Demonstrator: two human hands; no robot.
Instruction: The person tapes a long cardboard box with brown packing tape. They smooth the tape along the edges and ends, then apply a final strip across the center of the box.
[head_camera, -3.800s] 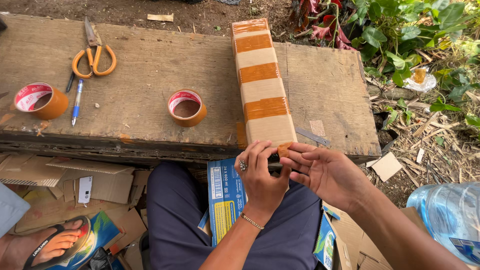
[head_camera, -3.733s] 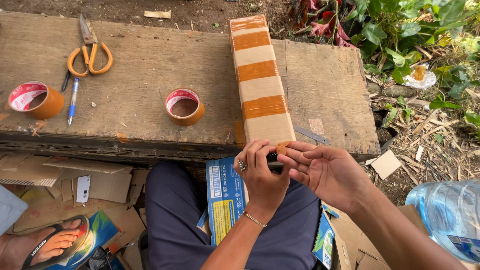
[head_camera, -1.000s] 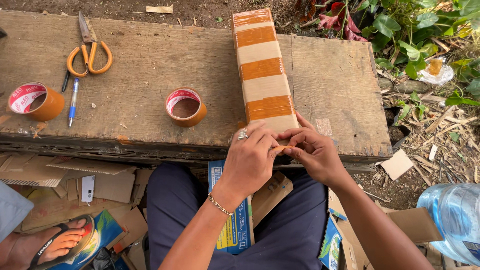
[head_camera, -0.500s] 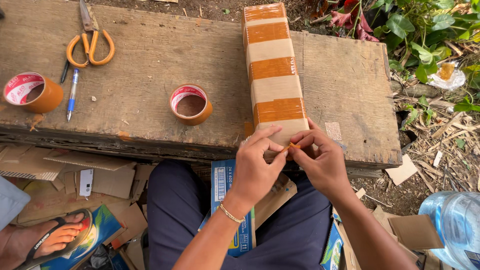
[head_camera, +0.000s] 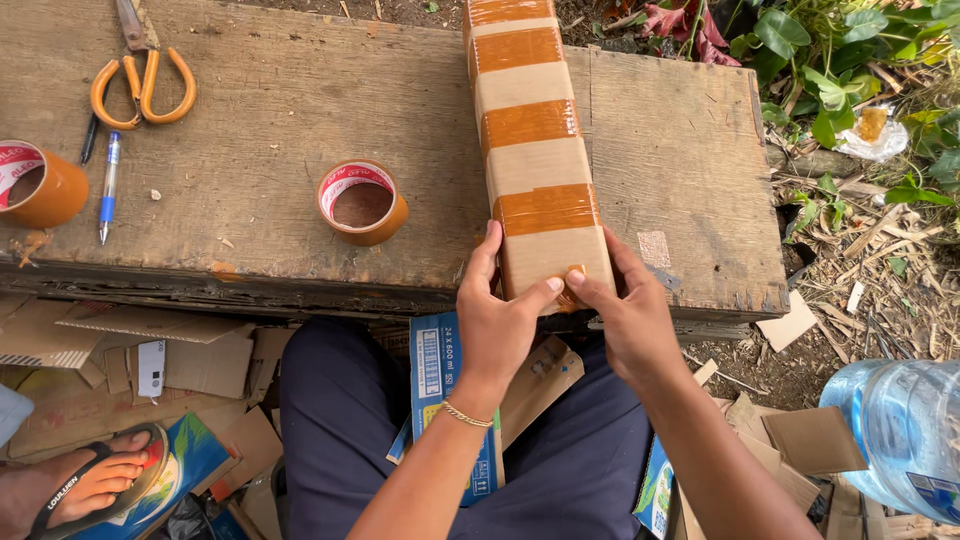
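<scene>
Now both hands — left hand (head_camera: 505, 325), right hand (head_camera: 625, 320) — grip taped carton (head_camera: 535, 150).

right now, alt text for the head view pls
Two hands, left and right, press on the near end of a long cardboard box banded with brown tape, lying on a wooden board beside a tape roll.

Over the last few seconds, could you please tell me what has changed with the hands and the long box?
Both hands have come up from the long cardboard box's near end face onto its top edge: the left hand and right hand now press their thumbs together at the corner. The box stays lying on the wooden table; the tape roll, scissors and pen have not moved.
</scene>
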